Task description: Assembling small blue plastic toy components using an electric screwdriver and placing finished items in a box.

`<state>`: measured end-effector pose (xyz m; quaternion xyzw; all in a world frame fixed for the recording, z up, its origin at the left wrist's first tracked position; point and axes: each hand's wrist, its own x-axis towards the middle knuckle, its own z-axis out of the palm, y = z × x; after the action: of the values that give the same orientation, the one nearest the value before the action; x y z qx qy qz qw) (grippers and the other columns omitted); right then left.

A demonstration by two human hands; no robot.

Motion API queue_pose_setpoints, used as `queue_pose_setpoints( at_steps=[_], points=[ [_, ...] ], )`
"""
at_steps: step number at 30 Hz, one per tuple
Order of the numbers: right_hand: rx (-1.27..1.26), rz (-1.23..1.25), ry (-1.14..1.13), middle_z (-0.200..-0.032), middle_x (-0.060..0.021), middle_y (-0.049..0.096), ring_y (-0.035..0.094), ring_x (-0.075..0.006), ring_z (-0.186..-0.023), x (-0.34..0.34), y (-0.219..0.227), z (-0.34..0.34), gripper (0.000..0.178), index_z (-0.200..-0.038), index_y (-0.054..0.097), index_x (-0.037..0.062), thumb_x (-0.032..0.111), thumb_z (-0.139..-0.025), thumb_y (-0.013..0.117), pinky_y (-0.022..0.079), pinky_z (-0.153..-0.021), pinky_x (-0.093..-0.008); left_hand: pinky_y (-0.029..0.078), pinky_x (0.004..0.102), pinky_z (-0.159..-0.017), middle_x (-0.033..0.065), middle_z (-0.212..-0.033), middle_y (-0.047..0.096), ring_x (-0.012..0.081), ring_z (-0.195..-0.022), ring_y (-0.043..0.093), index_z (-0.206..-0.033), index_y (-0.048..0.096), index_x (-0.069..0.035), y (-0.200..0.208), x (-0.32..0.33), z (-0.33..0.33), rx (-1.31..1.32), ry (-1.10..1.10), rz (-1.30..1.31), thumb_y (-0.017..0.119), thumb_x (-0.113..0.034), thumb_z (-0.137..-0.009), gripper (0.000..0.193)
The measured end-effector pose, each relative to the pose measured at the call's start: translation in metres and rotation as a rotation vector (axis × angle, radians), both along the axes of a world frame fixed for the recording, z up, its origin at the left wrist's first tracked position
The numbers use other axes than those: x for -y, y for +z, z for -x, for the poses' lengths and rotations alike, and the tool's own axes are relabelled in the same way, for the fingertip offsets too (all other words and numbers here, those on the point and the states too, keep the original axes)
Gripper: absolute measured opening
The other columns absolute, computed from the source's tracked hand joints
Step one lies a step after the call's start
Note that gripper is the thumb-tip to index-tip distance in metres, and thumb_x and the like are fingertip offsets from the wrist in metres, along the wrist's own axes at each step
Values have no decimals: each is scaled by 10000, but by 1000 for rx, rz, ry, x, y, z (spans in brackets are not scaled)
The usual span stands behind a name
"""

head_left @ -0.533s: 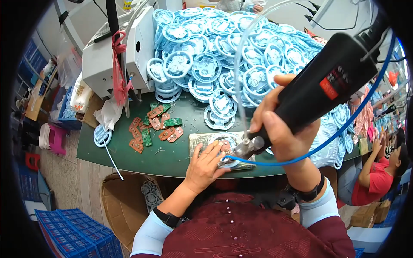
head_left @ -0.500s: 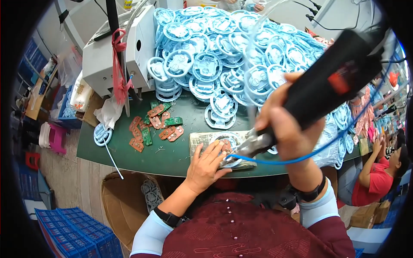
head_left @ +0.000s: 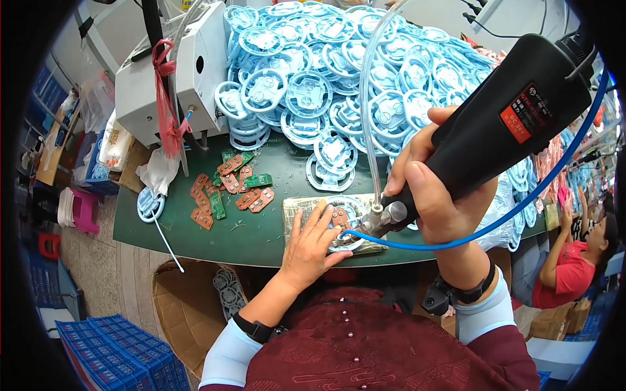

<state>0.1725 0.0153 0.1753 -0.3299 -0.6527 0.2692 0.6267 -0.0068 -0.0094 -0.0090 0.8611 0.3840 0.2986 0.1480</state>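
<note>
Here the left hand point(head_left: 312, 244) lies flat, fingers spread, on a blue wheel part point(head_left: 343, 220) at the table's point(head_left: 195, 238) front edge; the right hand point(head_left: 433, 189) grips a black power screwdriver point(head_left: 495, 124).

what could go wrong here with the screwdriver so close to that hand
The left hand holds the blue wheel part right beside the tip of the black electric screwdriver in the right hand; a slip could hit the fingers. The blue cable loops near the tip and might snag. The heaped blue wheels behind could slide onto the work spot.
</note>
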Motion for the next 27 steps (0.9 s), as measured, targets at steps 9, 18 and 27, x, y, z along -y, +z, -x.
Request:
queue_pose_setpoints(
  at_steps=[9,18,27],
  points=[
    [3,21,-32,-755,-99,542,595,-182,-610,-4,-4,2,488,-1273,399,-29,-27,-824,589,504,-587,-292,284,594,-1078,153,-1369,525,322,-1353,414,-1114,614,-62,-4,0,1,-11,8,4,775,-401,-739,531],
    [-7,-25,-14,-757,-87,522,568,-157,-605,2,-14,5,408,-1172,407,5,-21,-807,586,502,-593,-293,288,594,-1075,162,-1365,523,320,-1361,405,-1074,606,-82,4,-2,0,17,-14,19,793,-368,-719,493],
    [-127,19,-214,-773,-73,553,591,-142,-609,-2,38,-10,500,-1309,405,-72,-22,-844,582,510,-583,-279,266,637,-1067,138,-1367,522,309,-1372,385,-1099,617,-89,4,-13,11,-49,-114,34,800,-355,-721,498]
  ],
)
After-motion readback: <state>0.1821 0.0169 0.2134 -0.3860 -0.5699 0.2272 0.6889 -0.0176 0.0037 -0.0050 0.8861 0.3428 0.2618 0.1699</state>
